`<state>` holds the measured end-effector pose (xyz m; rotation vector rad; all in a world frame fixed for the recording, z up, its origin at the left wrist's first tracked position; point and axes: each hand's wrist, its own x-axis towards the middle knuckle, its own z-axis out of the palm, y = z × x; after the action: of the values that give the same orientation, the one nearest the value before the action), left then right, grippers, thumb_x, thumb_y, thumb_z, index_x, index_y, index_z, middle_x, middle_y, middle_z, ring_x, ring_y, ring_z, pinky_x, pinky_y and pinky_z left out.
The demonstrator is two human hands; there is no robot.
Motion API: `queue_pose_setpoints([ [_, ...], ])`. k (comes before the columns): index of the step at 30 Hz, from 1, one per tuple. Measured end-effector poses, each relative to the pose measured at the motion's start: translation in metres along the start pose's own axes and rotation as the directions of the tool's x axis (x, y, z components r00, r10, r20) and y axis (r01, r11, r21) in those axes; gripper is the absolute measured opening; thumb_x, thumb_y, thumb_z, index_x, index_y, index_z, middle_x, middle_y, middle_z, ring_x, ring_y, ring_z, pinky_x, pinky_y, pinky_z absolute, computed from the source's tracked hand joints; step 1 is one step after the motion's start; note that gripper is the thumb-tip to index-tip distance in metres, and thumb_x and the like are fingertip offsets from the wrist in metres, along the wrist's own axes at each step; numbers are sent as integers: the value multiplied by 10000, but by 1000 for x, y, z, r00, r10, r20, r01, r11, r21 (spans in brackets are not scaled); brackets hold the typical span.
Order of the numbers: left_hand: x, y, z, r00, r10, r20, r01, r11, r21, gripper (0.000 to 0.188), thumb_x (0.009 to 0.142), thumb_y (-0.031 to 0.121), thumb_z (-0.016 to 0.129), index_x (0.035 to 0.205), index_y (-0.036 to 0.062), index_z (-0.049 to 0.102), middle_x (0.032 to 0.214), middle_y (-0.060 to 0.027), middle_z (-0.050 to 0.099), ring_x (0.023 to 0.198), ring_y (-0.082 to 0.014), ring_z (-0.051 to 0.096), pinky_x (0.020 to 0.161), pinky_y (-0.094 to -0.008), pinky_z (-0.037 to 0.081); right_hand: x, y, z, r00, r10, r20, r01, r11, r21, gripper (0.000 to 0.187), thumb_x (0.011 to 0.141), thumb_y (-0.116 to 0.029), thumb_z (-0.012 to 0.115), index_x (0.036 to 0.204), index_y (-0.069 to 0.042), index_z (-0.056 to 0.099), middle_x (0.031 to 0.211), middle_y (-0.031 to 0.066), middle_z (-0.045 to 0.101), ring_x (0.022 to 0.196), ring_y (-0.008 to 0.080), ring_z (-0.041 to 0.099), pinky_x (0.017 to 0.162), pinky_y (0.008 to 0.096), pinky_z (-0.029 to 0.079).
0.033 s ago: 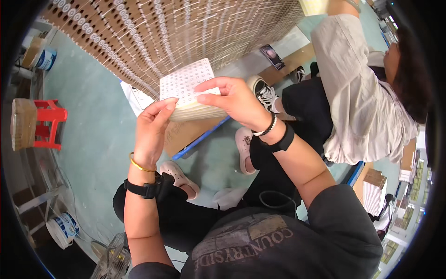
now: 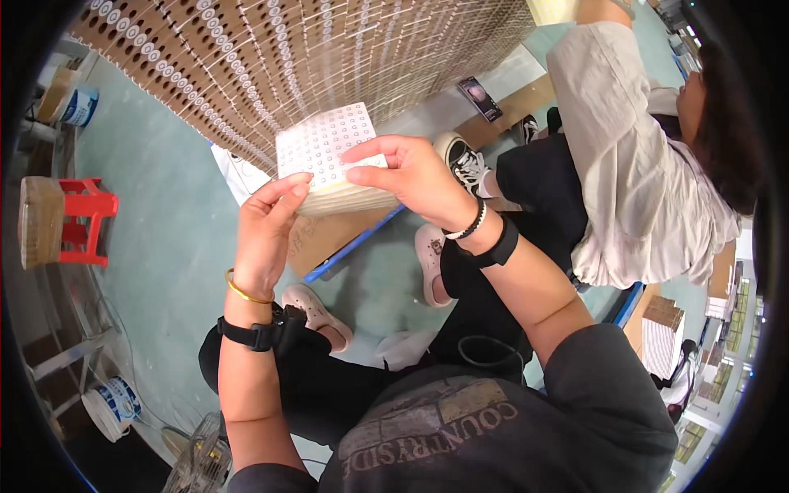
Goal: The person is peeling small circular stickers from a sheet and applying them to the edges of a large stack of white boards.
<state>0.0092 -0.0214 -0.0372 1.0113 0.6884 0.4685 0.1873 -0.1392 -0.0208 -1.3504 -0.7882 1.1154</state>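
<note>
A white sheet (image 2: 329, 135) with rows of small round marks lies on top of a thick stack of pale layers (image 2: 349, 200). My left hand (image 2: 269, 214) pinches the near left corner of the sheet between thumb and fingers. From the right, my right hand (image 2: 419, 177) reaches over the sheet, thumb and forefinger curled toward each other on its surface. Whatever lies between those fingertips is too small to make out. Behind the sheet rises a large brown panel (image 2: 329, 49) with rows of dark holes and white rings.
Below the stack is a cardboard piece (image 2: 329, 238) beside a blue edge (image 2: 353, 245). A co-worker in a light shirt (image 2: 633, 164) sits close on my right, one arm raised. At left stand a red stool (image 2: 90, 220) and a white bucket (image 2: 111, 407); a fan (image 2: 197, 460) is lower left.
</note>
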Motion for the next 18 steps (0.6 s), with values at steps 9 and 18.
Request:
queue_pose_setpoints([
  [9,-9,15,11,979,199,47,-203,972,122,305,774,-37,710,1069,-34,636,1023,-110,663,913,-141,613,824,-278,488,-7,-14,0,991,-126,-37,127,991,31,232,812,-17,685,1036,28,642,937,85,684,827,90,633,733,209,511],
  [18,-19,28,9,938,345,-18,-328,905,273,283,763,-37,723,1033,-38,642,948,-107,677,831,-128,633,748,-237,503,-14,-15,10,941,-313,-129,277,931,-239,211,783,-47,723,985,-12,676,848,66,696,771,67,638,667,214,510],
])
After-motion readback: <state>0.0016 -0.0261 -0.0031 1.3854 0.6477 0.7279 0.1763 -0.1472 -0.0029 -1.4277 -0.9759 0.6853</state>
